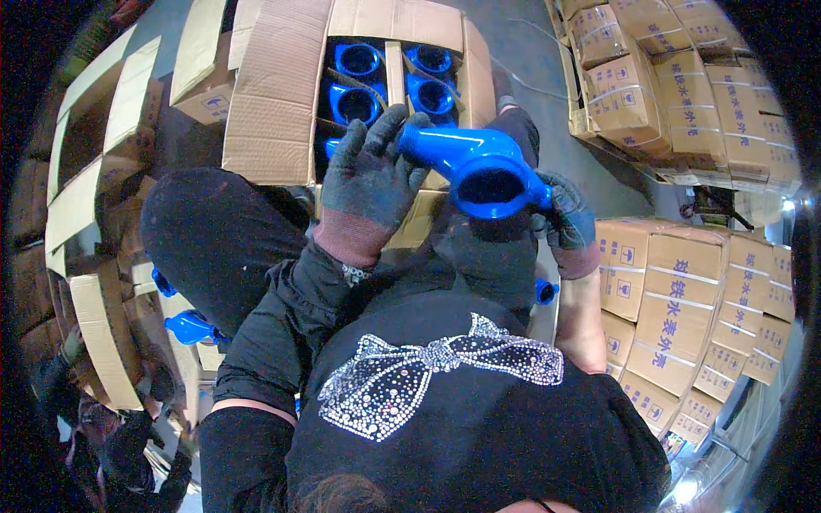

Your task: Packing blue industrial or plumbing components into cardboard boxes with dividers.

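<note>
Both gloved hands on one blue pipe fitting [479, 167]: left hand [369, 184] wrapped round its end, right hand [566, 221] probably gripping underneath. Open box [274, 103] of more at 12 o'clock.

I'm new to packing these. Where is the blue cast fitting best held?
Probably by its two narrow ends, one from each side, as the left hand and right hand hold it: the blue fitting lies crosswise, its wide round opening facing up.
</note>
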`<state>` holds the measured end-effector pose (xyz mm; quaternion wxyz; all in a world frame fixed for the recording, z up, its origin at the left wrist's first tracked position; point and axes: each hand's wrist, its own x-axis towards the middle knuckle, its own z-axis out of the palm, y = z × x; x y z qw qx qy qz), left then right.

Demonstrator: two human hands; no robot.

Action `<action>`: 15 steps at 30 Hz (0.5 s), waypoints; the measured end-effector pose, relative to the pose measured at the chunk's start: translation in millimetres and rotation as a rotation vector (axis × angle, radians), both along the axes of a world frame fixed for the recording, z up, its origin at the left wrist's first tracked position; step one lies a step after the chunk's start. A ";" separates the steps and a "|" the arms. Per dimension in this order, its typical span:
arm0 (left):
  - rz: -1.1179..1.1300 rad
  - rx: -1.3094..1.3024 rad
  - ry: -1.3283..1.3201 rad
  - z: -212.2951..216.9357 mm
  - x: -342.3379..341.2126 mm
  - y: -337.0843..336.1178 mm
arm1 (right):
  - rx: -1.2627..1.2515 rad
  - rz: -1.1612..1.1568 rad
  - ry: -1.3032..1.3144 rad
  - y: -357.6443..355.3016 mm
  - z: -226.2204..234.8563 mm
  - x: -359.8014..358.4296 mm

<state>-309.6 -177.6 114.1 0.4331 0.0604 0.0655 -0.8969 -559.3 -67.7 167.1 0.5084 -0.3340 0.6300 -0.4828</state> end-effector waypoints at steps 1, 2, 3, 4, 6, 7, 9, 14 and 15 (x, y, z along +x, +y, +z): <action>0.000 -0.002 -0.009 -0.3 -0.9 0.1 | -0.021 0.016 0.030 0.8 -1.4 -0.4; -0.003 -0.002 -0.007 -0.6 -1.8 -0.2 | -0.021 0.014 0.032 1.4 -5.3 -1.2; -0.002 -0.004 0.021 -1.0 -1.7 -0.8 | -0.063 0.015 0.128 0.6 -10.4 -0.3; -0.001 -0.006 0.049 -1.4 -1.6 -1.3 | -0.105 0.017 0.224 -0.3 -12.9 1.4; -0.011 -0.010 0.059 -5.0 0.0 -2.2 | -0.022 -0.010 0.148 0.2 -5.2 8.7; -0.022 -0.012 0.067 -6.0 0.8 -2.3 | 0.061 -0.037 0.071 0.5 -1.4 13.6; -0.018 -0.008 0.035 -2.8 0.2 -0.7 | 0.012 -0.001 0.161 2.1 0.0 21.4; -0.005 -0.015 0.011 1.4 -0.8 0.4 | -0.033 0.089 0.277 5.6 1.2 23.6; -0.011 -0.019 0.029 0.8 -0.2 0.4 | 0.021 0.027 0.076 5.7 -0.1 23.1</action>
